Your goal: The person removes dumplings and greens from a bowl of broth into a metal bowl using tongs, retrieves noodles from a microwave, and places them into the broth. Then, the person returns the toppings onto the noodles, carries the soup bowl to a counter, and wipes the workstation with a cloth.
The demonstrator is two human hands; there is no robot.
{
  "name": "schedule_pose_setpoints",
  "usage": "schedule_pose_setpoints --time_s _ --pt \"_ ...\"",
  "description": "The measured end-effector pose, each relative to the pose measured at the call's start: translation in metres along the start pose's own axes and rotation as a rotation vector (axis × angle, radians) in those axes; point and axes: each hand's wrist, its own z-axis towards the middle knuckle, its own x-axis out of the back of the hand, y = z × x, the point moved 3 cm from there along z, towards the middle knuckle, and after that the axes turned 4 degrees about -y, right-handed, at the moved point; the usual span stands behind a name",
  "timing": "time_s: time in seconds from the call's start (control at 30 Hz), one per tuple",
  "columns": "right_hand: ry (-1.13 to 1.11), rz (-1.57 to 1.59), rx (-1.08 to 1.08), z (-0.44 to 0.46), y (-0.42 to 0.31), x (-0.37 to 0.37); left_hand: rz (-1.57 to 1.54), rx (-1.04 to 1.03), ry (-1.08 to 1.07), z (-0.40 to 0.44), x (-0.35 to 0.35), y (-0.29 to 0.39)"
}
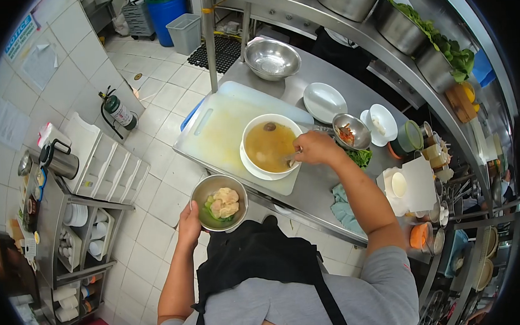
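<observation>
My left hand (188, 224) grips the side of a metal bowl (243, 193), held in front of my apron beside the counter edge. Pale, lumpy food pieces (224, 203) and some green vegetable lie in this bowl. My right hand (313, 148) is closed at the right rim of a white bowl (245, 141) full of yellowish broth (265, 141). From its fingers a metal utensil (291, 158) reaches into the broth; its kind is mostly hidden. One dark round piece (269, 126) shows at the far side of the broth. Under the white bowl is a white plate (249, 166).
Beneath the plate lies a white cutting board (225, 108) on the steel counter (295, 96). Nearby stand an upturned-rim metal bowl (273, 59), a white dish (325, 102), a small metal bowl (360, 135) with orange shreds, and a green cloth (346, 208). An overhead shelf (298, 1) carries pots.
</observation>
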Motion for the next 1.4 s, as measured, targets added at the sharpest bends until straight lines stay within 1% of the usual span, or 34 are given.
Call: schedule_pose_setpoints --time_s 0.07,0.1,0.17,0.3,0.37,0.5,0.6,0.7,0.77,0.9,0.97,1.0,1.07,1.1,1.17,1.2,1.27,1.4 --pt "-0.02 0.126 0.011 0.001 0.004 -0.002 0.002 -0.004 0.0 0.0 0.001 0.0" --pt "-0.02 0.124 0.014 0.002 0.006 -0.002 0.007 -0.007 -0.003 0.0 0.001 0.001" --pt "0.037 0.193 -0.057 0.002 0.012 -0.001 0.006 -0.011 -0.002 0.0 0.003 0.0" --pt "0.088 0.293 -0.118 0.008 0.015 -0.005 0.003 -0.007 0.007 0.0 0.004 0.0" --pt "0.08 0.321 -0.077 0.012 0.012 -0.014 0.003 -0.009 0.003 0.0 0.004 0.0" --pt "0.055 0.312 -0.069 0.012 -0.009 -0.024 0.001 -0.006 0.0 0.002 0.004 -0.001" --pt "0.051 0.376 -0.06 0.013 -0.018 -0.026 0.001 0.003 -0.004 0.004 0.004 -0.002" --pt "0.021 0.441 -0.007 0.022 -0.015 -0.039 0.0 0.007 0.002 0.003 0.002 0.001" --pt "0.037 0.531 0.07 0.027 -0.01 -0.048 0.01 0.005 0.001 0.002 0.003 0.001" --pt "0.106 0.474 0.095 0.021 -0.009 -0.038 0.014 -0.001 0.019 0.002 0.004 0.001" --pt "0.144 0.391 -0.035 0.012 -0.009 -0.024 0.014 -0.001 0.018 0.003 0.008 -0.004" --pt "0.142 0.391 -0.035 0.01 -0.011 -0.02 0.017 -0.001 0.011 0.003 0.008 -0.005" --pt "0.256 0.222 -0.002 0.008 -0.017 -0.012 0.021 -0.001 0.009 0.003 0.007 -0.003" --pt "0.259 0.222 -0.005 0.012 -0.016 -0.014 0.022 -0.003 0.01 0.003 0.006 -0.001" --pt "0.239 0.072 0.032 0.024 -0.016 -0.023 0.017 -0.003 0.007 0.003 0.004 0.0" --pt "0.241 0.071 0.033 0.027 -0.016 -0.027 0.011 0.002 0.005 0.003 0.004 0.001" --pt "0.312 0.051 0.099 0.032 -0.017 -0.031 0.011 0.001 0.003 0.004 0.004 0.0" --pt "0.296 0.046 0.106 0.041 -0.014 -0.033 0.009 0.015 0.007 0.005 0.005 -0.001"
